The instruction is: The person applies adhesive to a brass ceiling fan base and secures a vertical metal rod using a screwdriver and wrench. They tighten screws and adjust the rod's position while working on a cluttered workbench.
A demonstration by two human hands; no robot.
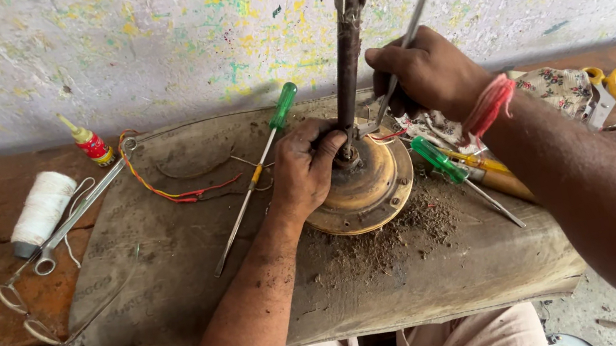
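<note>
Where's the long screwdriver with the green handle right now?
The long screwdriver lies untouched on the grey mat, just left of the left hand, which grips the base of the rusty shaft; its green handle points toward the wall.

Round brass-coloured motor housing (366,188), grimy, flat on worn board (171,256) near its middle, toward far edge. Dark rusty shaft (347,56) upright from housing centre. Bent metal spanner (415,15) slants down to shaft base.

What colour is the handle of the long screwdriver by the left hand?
Green, on the long screwdriver, seen clearly in the head view.
</note>
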